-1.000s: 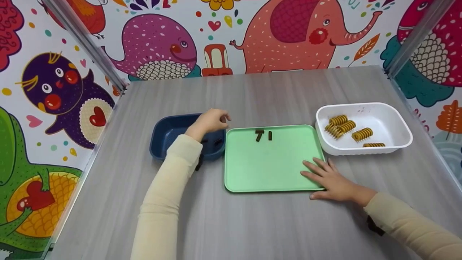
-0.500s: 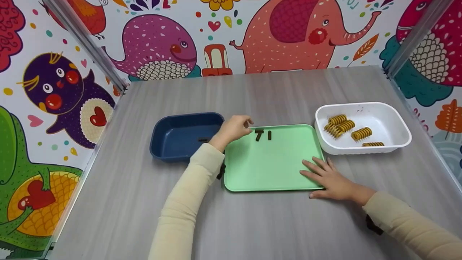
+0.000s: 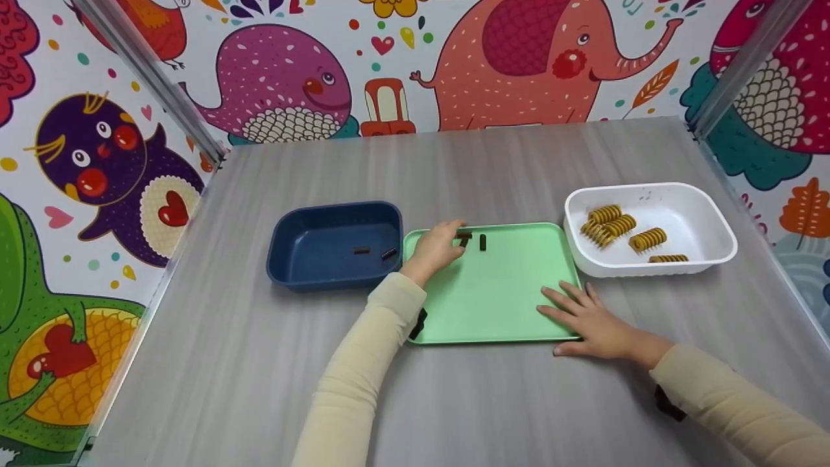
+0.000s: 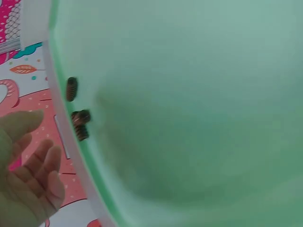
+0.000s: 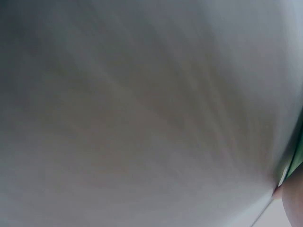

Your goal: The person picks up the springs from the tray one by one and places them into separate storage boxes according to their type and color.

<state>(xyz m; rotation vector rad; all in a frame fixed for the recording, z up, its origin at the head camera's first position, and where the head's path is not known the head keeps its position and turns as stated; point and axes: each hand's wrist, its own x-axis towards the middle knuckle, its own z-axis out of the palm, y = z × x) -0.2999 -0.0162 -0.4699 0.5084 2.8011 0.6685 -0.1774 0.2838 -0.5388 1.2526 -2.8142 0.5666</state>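
In the head view my left hand (image 3: 438, 248) is over the top left part of the light green tray (image 3: 493, 298), fingertips near small dark brown ridged sticks. One stick (image 3: 483, 242) stands apart from a crossed pair (image 3: 465, 236) by the tray's far edge. The left wrist view has the same sticks (image 4: 71, 89) along the rim, and the left hand (image 4: 33, 165) with loosely bent fingers and nothing between them. My right hand (image 3: 593, 324) lies with spread fingers on the tray's near right corner; only a sliver of it (image 5: 294, 196) shows in the right wrist view.
Left of the tray stands a navy blue bin (image 3: 311, 259) with two dark sticks (image 3: 361, 250) in it. To the right, a white bin (image 3: 687, 220) contains several yellow-brown coils (image 3: 648, 240). Patterned panels (image 3: 389, 65) border the grey table (image 3: 214, 363).
My left hand has moved right from above the blue bin to the tray's sticks, uncovering the sticks in the bin. My right hand has stayed on the tray corner.
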